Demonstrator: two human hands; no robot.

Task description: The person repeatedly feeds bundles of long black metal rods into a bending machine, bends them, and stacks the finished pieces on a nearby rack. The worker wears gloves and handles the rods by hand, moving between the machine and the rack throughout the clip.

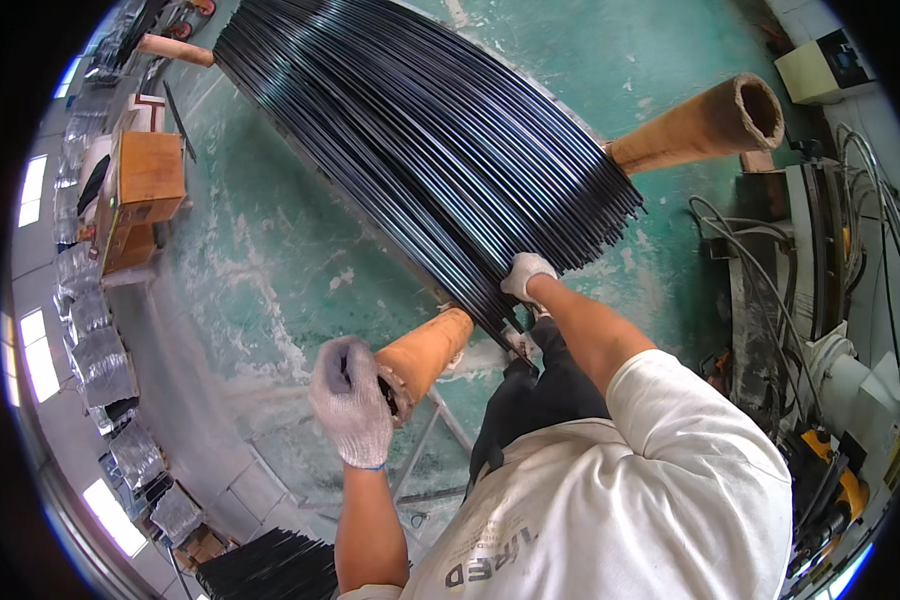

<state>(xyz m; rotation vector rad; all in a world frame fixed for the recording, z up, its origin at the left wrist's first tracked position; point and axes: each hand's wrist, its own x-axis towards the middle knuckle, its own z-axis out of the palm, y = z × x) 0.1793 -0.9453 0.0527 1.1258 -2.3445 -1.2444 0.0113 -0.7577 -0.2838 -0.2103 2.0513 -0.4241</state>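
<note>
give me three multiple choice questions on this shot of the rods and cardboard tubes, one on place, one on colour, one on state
1. Where does the left hand rest?
A. on the open end of the near cardboard tube
B. on the wooden box
C. on the far cardboard tube

2. What colour are the long rods?
A. white
B. black
C. orange

3. How do the rods lie?
A. upright in a bin
B. scattered singly over the floor
C. side by side in a flat sheet across the tubes

Answers:
1. A, the gloved palm covers that tube's near end.
2. B, the rods are glossy black against the green floor.
3. C, they run parallel in one wide layer, with the right hand at their near ends.
</note>
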